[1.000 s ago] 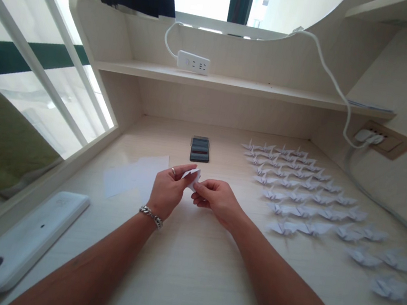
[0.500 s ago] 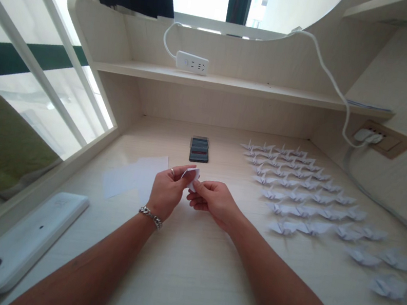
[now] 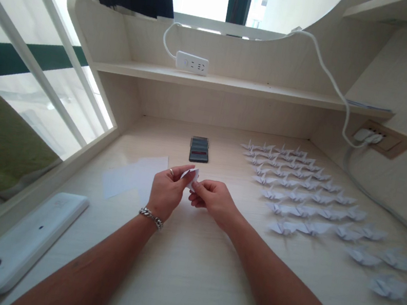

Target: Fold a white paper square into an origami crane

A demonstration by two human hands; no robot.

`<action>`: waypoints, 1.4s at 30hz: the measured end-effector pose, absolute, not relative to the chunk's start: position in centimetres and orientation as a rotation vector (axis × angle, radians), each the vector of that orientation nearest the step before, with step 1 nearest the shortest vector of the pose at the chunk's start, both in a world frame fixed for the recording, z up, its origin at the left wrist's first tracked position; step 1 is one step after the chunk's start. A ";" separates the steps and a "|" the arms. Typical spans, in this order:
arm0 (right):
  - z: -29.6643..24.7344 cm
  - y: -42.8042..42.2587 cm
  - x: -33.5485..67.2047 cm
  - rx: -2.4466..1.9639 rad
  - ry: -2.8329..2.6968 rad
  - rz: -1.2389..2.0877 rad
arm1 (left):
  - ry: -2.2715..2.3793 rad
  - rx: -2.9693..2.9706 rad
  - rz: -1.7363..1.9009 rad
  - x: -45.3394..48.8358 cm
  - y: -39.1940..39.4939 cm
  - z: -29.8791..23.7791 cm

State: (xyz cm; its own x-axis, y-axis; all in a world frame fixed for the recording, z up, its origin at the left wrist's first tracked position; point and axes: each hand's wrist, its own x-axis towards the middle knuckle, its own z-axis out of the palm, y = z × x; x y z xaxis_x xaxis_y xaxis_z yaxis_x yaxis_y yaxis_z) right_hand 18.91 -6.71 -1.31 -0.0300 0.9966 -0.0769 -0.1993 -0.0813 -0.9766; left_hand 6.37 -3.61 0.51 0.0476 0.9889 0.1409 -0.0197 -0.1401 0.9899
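Observation:
Above the middle of the pale wooden desk [image 3: 184, 269], both my hands pinch one small folded piece of white paper [image 3: 192, 175]. My left hand [image 3: 165, 192], with a ring and a metal bracelet, grips its left side with closed fingers. My right hand [image 3: 213, 199] pinches its right side. Most of the paper is hidden behind my fingers.
Several white paper cranes [image 3: 308, 201] lie in rows on the desk's right half. Flat white sheets [image 3: 131, 177] lie left of my hands, a dark phone [image 3: 199, 151] behind them. A white device [image 3: 23, 239] sits at the near left. A power strip [image 3: 191, 62] rests on the shelf.
Hardly anything has changed. My fingers have shifted slightly on the folded paper, which stays in the same place above the desk.

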 end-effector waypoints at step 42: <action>-1.1 -6.4 21.3 -1.274 -1.362 0.693 | 0.929 1.326 0.973 6.3 -3.3 -0.2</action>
State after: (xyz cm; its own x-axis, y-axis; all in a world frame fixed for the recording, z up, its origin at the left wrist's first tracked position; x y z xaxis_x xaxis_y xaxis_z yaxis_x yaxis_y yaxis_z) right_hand 21.27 -6.39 -1.08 0.1700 0.9349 0.3115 0.2988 0.2523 -0.9204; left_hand 6.33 -3.29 -0.15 0.3342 0.9425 0.0082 -0.0363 0.0041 0.9993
